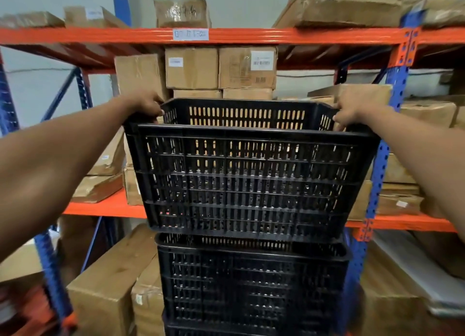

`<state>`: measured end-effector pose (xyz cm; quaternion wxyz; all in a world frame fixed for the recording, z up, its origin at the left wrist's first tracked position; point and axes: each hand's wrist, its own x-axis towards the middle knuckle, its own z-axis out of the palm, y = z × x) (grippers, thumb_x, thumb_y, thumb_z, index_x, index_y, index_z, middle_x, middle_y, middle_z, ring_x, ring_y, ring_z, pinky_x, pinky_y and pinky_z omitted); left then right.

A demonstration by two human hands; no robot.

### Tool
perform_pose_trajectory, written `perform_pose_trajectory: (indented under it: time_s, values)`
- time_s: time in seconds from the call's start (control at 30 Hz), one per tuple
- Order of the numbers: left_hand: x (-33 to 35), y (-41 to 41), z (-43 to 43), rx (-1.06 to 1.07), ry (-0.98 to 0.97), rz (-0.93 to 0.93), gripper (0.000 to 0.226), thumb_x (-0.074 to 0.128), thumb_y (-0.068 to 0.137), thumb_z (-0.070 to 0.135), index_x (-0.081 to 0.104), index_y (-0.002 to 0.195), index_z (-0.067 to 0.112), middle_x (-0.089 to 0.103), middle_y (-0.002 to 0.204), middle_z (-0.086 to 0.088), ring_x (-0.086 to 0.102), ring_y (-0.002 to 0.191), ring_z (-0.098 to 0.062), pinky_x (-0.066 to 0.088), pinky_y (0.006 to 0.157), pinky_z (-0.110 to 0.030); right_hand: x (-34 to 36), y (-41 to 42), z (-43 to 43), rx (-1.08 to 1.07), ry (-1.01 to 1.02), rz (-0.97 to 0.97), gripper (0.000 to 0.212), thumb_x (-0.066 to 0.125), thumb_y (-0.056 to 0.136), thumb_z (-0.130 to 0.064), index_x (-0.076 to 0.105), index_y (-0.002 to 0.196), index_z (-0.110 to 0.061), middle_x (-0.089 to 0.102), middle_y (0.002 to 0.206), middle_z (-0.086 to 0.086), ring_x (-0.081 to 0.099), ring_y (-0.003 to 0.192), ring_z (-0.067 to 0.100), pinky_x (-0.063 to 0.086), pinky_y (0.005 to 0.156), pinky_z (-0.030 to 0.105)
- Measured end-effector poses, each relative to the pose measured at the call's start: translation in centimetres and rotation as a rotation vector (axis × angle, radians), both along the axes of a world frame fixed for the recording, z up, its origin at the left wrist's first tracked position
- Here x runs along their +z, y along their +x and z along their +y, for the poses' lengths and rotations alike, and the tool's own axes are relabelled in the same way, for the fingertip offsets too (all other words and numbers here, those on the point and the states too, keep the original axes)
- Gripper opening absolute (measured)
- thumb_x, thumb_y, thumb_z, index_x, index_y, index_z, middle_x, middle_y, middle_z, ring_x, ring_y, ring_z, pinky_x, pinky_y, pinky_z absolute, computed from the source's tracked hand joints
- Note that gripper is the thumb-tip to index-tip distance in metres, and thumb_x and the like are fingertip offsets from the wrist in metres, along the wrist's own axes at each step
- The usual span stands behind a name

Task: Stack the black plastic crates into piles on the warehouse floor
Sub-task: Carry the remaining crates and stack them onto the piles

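Observation:
A black slatted plastic crate [246,179] fills the middle of the head view, held at chest height. My left hand [147,104] grips its left rim and my right hand [352,109] grips its right rim. Directly below it stands a pile of black crates [251,285]; the held crate's bottom sits at or just over the rim of the pile's top crate, and I cannot tell whether they touch. The crate in my hands looks empty. The floor under the pile is hidden.
Orange-and-blue warehouse racking [377,184] stands right behind the pile, its shelves packed with cardboard boxes [191,67]. More cartons [110,285] lean at floor level to the left of the pile. A blue upright [52,272] rises at the lower left.

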<state>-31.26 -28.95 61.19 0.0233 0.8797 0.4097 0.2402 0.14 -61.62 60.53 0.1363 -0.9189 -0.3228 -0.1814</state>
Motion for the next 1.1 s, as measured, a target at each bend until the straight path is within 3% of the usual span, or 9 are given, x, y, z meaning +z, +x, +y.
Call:
perform_pose_trajectory:
  time_s: [0.07, 0.13, 0.2, 0.27, 0.37, 0.5, 0.87, 1.1]
  values:
    - [-0.5, 0.8, 0.0, 0.015, 0.003, 0.043, 0.047, 0.058, 0.091, 0.019, 0.053, 0.137, 0.009, 0.059, 0.130, -0.020, 0.053, 0.119, -0.036, 0.041, 0.104, -0.040, -0.9, 1.1, 0.4, 0.018, -0.003, 0.025, 0.043, 0.062, 0.084, 0.002, 0.058, 0.127, 0.004, 0.065, 0.096, 0.020, 0.057, 0.081, 0.027, 0.042, 0.057, 0.022]
    - [-1.1, 1.5, 0.0, 0.027, -0.009, 0.077, 0.049, 0.058, 0.092, 0.021, 0.050, 0.139, 0.010, 0.054, 0.135, -0.020, 0.049, 0.124, -0.036, 0.038, 0.106, -0.041, -1.6, 2.4, 1.1, 0.054, -0.035, 0.079, 0.042, 0.059, 0.085, 0.004, 0.059, 0.127, 0.006, 0.067, 0.103, 0.021, 0.062, 0.093, 0.033, 0.051, 0.076, 0.032]
    - [-1.7, 2.1, 0.3, 0.031, -0.009, 0.110, 0.048, 0.058, 0.092, 0.023, 0.051, 0.138, 0.009, 0.053, 0.138, -0.019, 0.048, 0.127, -0.035, 0.037, 0.106, -0.040, -2.2, 3.4, 1.6, 0.077, -0.054, 0.095, 0.037, 0.056, 0.086, 0.005, 0.062, 0.122, 0.008, 0.065, 0.118, 0.026, 0.061, 0.108, 0.037, 0.049, 0.090, 0.038]
    - [-2.4, 2.7, 0.5, 0.022, -0.012, 0.135, 0.047, 0.057, 0.093, 0.021, 0.052, 0.137, 0.005, 0.051, 0.141, -0.018, 0.046, 0.131, -0.034, 0.035, 0.107, -0.038, -2.7, 4.2, 2.0, 0.087, -0.067, 0.071, 0.031, 0.056, 0.085, 0.003, 0.065, 0.114, 0.009, 0.065, 0.116, 0.028, 0.062, 0.107, 0.037, 0.051, 0.092, 0.038]
    - [-2.9, 3.5, 1.0, 0.010, -0.034, 0.162, 0.048, 0.057, 0.093, 0.018, 0.051, 0.138, 0.002, 0.051, 0.142, -0.018, 0.046, 0.131, -0.032, 0.034, 0.108, -0.036, -3.8, 4.5, 2.2, 0.073, -0.104, 0.087, 0.035, 0.055, 0.091, -0.004, 0.062, 0.124, 0.004, 0.060, 0.128, 0.025, 0.055, 0.119, 0.036, 0.044, 0.100, 0.035]
    - [-3.0, 3.8, 1.5, 0.002, -0.059, 0.202, 0.050, 0.059, 0.092, 0.022, 0.050, 0.139, 0.005, 0.051, 0.143, -0.015, 0.047, 0.131, -0.031, 0.034, 0.108, -0.034, -4.1, 4.6, 2.5, 0.067, -0.136, 0.114, 0.039, 0.055, 0.093, -0.011, 0.059, 0.131, -0.002, 0.055, 0.137, 0.020, 0.050, 0.126, 0.034, 0.039, 0.101, 0.031]
    - [-3.2, 5.5, 2.9, -0.032, -0.084, 0.265, 0.055, 0.059, 0.092, 0.027, 0.047, 0.141, 0.006, 0.050, 0.144, -0.013, 0.047, 0.131, -0.032, 0.035, 0.114, -0.042, -3.7, 7.2, 3.0, 0.024, -0.130, 0.135, 0.041, 0.060, 0.092, -0.018, 0.060, 0.131, -0.006, 0.057, 0.133, 0.018, 0.051, 0.124, 0.035, 0.038, 0.106, 0.036]
    - [-3.6, 6.1, 4.0, -0.038, -0.065, 0.243, 0.054, 0.060, 0.091, 0.024, 0.048, 0.141, 0.008, 0.050, 0.144, -0.013, 0.047, 0.131, -0.032, 0.033, 0.114, -0.040, -4.2, 8.6, 3.4, 0.037, -0.094, 0.176, 0.040, 0.058, 0.091, -0.008, 0.060, 0.131, -0.008, 0.056, 0.135, 0.018, 0.049, 0.125, 0.035, 0.036, 0.105, 0.034]
